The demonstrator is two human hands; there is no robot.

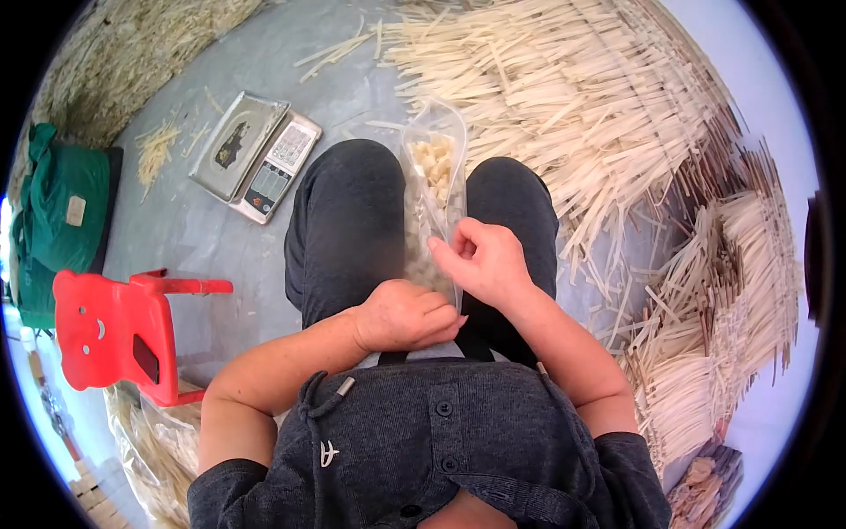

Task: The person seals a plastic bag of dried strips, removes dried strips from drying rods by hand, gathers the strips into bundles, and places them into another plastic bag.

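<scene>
A clear plastic bag (pixel 457 132) with pale, cut pieces inside lies lengthwise between my knees, its far end rounded. My left hand (pixel 404 316) is closed at the near end of the bag, the fingers folded over its edge. Higher up on the right side, my right hand (pixel 486 263) pinches the bag's edge between thumb and curled fingers. The pale pieces (pixel 434 166) show most clearly in the far half; nearer to me the plastic looks cloudy. Part of the near end is hidden behind my hands.
A digital scale (pixel 256 159) with a metal pan stands on the floor at left. Nearer is a red chair (pixel 115 328) with a dark phone (pixel 145 358) on it. Piles of pale, dry strips (pixel 564 97) cover the right side. A green bag (pixel 66 216) stands far left.
</scene>
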